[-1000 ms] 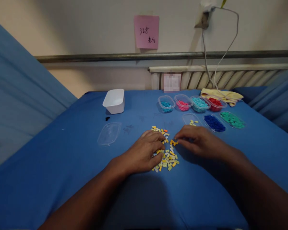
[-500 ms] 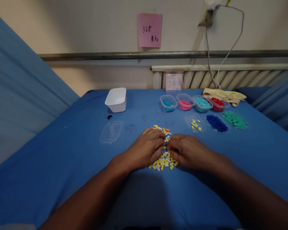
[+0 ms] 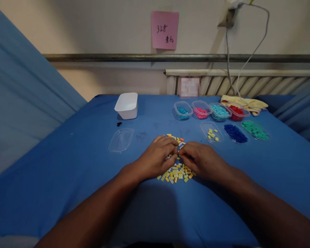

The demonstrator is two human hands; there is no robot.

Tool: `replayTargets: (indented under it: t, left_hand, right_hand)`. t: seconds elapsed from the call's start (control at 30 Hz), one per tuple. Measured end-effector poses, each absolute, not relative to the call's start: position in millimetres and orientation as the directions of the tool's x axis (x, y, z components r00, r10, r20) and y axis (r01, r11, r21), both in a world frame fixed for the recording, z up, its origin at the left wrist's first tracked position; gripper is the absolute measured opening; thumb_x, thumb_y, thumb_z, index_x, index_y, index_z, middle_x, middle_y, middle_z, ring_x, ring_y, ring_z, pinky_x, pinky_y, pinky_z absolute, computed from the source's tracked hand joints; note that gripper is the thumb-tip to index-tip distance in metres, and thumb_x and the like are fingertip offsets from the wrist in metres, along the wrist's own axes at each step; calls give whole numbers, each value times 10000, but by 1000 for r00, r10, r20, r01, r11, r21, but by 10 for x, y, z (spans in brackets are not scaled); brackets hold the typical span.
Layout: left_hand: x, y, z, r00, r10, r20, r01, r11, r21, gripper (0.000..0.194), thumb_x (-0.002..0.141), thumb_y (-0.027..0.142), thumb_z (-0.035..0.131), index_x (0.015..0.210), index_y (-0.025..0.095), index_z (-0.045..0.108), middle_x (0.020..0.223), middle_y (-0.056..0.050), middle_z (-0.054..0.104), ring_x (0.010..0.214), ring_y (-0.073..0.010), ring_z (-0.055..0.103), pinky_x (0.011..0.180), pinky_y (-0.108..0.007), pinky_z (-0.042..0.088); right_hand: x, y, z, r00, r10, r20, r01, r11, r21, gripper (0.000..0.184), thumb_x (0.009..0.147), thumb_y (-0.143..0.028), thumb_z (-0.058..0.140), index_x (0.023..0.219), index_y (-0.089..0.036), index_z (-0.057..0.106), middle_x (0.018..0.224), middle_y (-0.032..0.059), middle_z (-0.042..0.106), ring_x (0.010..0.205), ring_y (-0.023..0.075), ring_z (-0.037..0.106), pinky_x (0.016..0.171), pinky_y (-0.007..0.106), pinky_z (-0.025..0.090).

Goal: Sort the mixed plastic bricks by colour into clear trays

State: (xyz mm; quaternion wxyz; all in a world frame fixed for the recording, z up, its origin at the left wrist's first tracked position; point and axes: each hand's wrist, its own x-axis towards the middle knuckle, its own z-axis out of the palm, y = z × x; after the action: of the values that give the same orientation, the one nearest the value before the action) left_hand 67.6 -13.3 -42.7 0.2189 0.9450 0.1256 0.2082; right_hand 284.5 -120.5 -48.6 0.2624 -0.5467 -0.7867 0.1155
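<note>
Small yellow plastic bricks (image 3: 180, 173), mixed w/ white and orange, lie on blue cloth (image 3: 98, 206) under and betw. both hands. L hand (image 3: 158, 156): fingers curled over pile. R hand (image 3: 201, 158): fingertips drawn together; grip contents can't be told. Clear lidless tub (image 3: 211, 132) beyond R hand holds a few yellow bricks.

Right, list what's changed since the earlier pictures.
The right hand moved left over the brick pile, up close to the left hand; any grip is hidden. That uncovered more yellow bricks in the clear tray. The left hand and white tub stayed put.
</note>
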Motion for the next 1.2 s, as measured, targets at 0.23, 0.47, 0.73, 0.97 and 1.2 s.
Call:
replayTargets:
  t: [0.23, 0.47, 0.73, 0.97, 1.2]
  left_hand:
    - [665, -110, -387, 626, 690, 363, 291, -639, 712, 91, 1005, 235, 640, 1030, 206, 722, 1014, -23, 780, 949, -182, 730, 890, -342, 578]
    - [672, -156, -378, 656, 650, 383, 224, -653, 723, 107, 995, 188, 674, 1039, 203, 771, 976, -11, 774, 875, -148, 707, 815, -290, 550]
    - [743, -221, -324, 623, 689, 371, 81, -528, 845, 136, 996, 262, 732, 1057, 230, 849, 1005, -50, 800, 942, -187, 756, 871, -328, 590]
    - [746, -257, -367, 608, 739, 291, 95, -431, 897, 145, 983, 307, 742, 1034, 234, 856, 1040, -47, 843, 957, -196, 780, 894, -320, 606]
    - [748, -307, -361, 612, 736, 287, 128, -451, 884, 146, 998, 298, 708, 1037, 217, 823, 933, -25, 825, 847, -164, 756, 786, -282, 601]
  right_hand:
    - [2699, -1156, -508, -311, 928, 205, 821, 371, -434, 108, 1040, -169, 609, 1003, -208, 703, 995, 70, 753, 971, 241, 690, 824, 345, 464]
    - [2685, -1115, -490, -203, 962, 184, 817, 269, -510, 96, 959, -129, 645, 982, -214, 685, 906, 43, 752, 804, 200, 672, 710, 315, 420]
    - [2654, -1038, -609, 98, 950, 296, 341, 247, -907, 118, 986, -310, 710, 1079, -237, 714, 959, 30, 788, 827, 192, 736, 747, 333, 583]
    - [2598, -994, -632, 163, 939, 304, 281, 252, -926, 97, 961, -312, 725, 1010, -229, 742, 938, 37, 772, 832, 189, 731, 762, 339, 598]
    - [2662, -1013, -550, 113, 953, 282, 273, 243, -931, 108, 881, -237, 714, 987, -215, 716, 813, -13, 684, 685, 125, 593, 615, 255, 478]
